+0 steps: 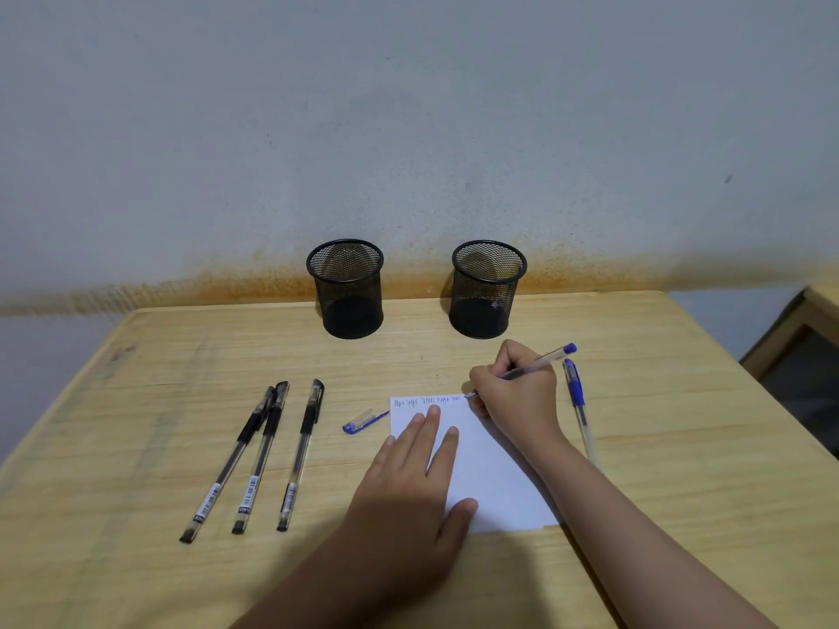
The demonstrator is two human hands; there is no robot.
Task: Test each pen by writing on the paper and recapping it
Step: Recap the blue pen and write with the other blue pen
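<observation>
Wooden table (635, 447): right hand (517, 397) fingers gripping blue pen (545, 360), tip half-hidden; left hand (408, 488) flat on paper (495, 474).

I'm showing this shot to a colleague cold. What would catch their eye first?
Probably the right hand writing with a blue pen along the paper's top edge, while the left hand lies flat on the sheet. Next, two black mesh cups by the wall, and three black pens lying left.
</observation>
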